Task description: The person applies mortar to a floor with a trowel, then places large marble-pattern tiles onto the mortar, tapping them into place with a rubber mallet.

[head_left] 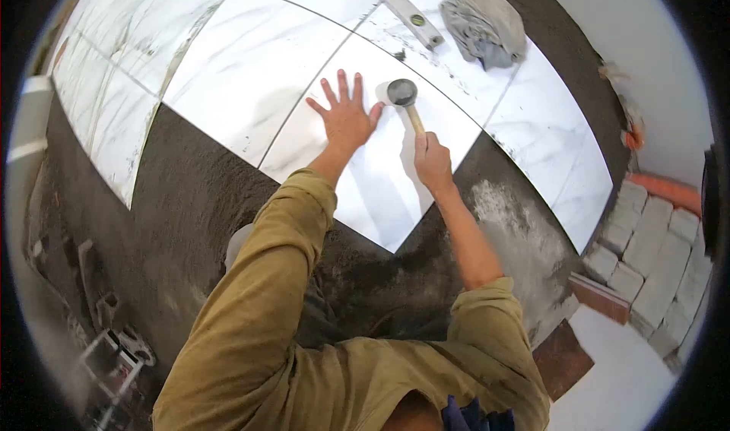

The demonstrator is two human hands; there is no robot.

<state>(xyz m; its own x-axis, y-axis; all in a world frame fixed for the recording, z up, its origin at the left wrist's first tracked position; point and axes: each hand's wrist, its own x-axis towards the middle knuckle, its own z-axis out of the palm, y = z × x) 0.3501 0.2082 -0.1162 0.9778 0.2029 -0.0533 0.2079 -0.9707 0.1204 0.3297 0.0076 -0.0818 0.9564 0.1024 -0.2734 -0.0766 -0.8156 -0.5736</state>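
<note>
My left hand (347, 118) lies flat with spread fingers on a white marble-patterned floor tile (380, 176). In my right hand (432, 160) is the light wooden handle of a rubber mallet (402, 93). Its dark round head is over the same tile, just right of my left thumb. This tile borders other laid tiles along its far and left edges, with thin dark joints between them. Its near corner points toward me over the grey-brown mortar bed.
A spirit level (407, 17) and a crumpled grey cloth (487, 24) lie on the far tiles. Dark mortar (198, 195) spreads at left and in front. Stacked grey blocks (654, 241) stand at right, near a white wall (646, 58). A metal-framed tool (114, 366) sits at lower left.
</note>
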